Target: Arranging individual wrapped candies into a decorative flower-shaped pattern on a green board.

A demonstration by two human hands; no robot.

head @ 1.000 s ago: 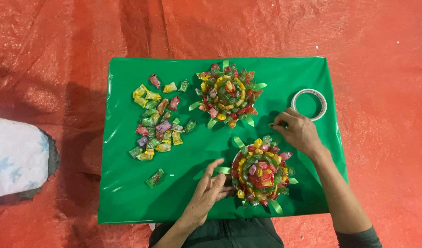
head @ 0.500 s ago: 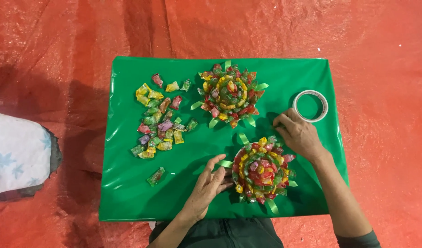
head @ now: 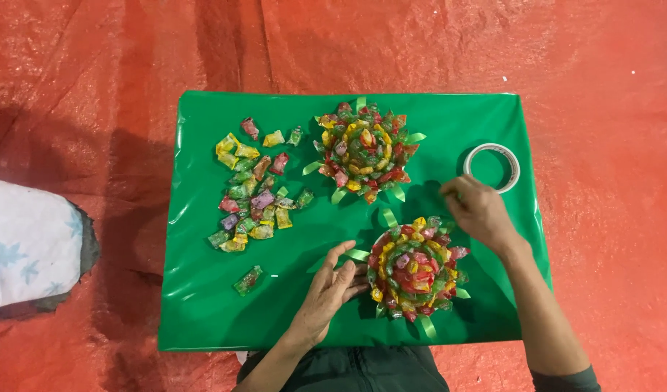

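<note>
A round candy rosette (head: 415,268) of red, yellow and green wrapped sweets with green ribbon loops lies on the green sheet (head: 202,305), near its front edge. My left hand (head: 330,290) rests flat against the rosette's left side, fingers apart, touching its rim. My right hand (head: 478,210) sits at the rosette's upper right edge with fingers curled; whether it pinches anything I cannot tell. A second, similar rosette (head: 365,151) lies farther back. A loose pile of wrapped candies (head: 252,192) is spread on the left half of the sheet.
A roll of clear tape (head: 492,167) lies just behind my right hand. One stray green candy (head: 247,280) sits near the front left. The sheet lies on a red tarp (head: 602,87). A white patterned cushion (head: 25,243) is at the far left.
My right hand has slid slightly back from the tape toward the near rosette's upper right edge. My left hand stays against the rosette's left side.
</note>
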